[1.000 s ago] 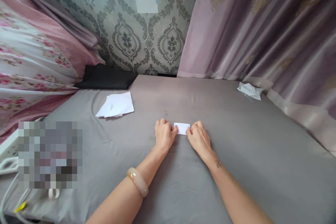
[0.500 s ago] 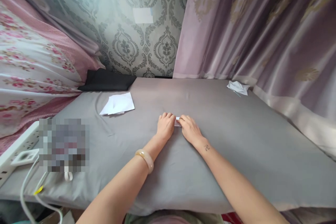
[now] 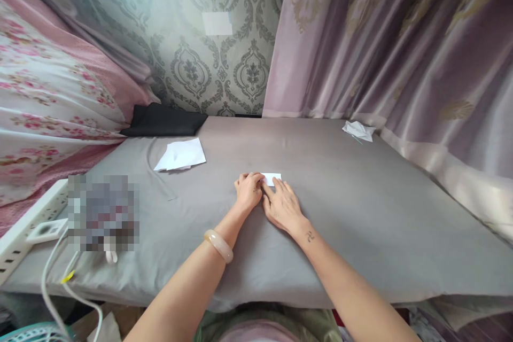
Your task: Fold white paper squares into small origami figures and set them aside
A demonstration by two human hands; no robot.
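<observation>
A small white piece of folded paper (image 3: 274, 177) lies on the grey cloth-covered table (image 3: 344, 214) in front of me. My left hand (image 3: 249, 191), below which a pale bangle (image 3: 218, 246) circles the forearm, has its fingers curled over the paper's left end. Stretched-out fingers of my right hand (image 3: 284, 205) rest on the paper's lower edge and face, with the thumb side close to my left hand. Part of the paper is hidden under the fingers.
White sheets (image 3: 182, 154) lie at the back left, beside a folded black cloth (image 3: 164, 119). Crumpled white paper (image 3: 358, 131) sits at the back right. A white power strip (image 3: 28, 224) with cables and a blurred-out object (image 3: 105, 214) occupy the left side.
My right hand has shifted slightly down and its fingers have spread over the paper. More of the paper's white face now shows beyond my fingers. My left hand has moved slightly left.
</observation>
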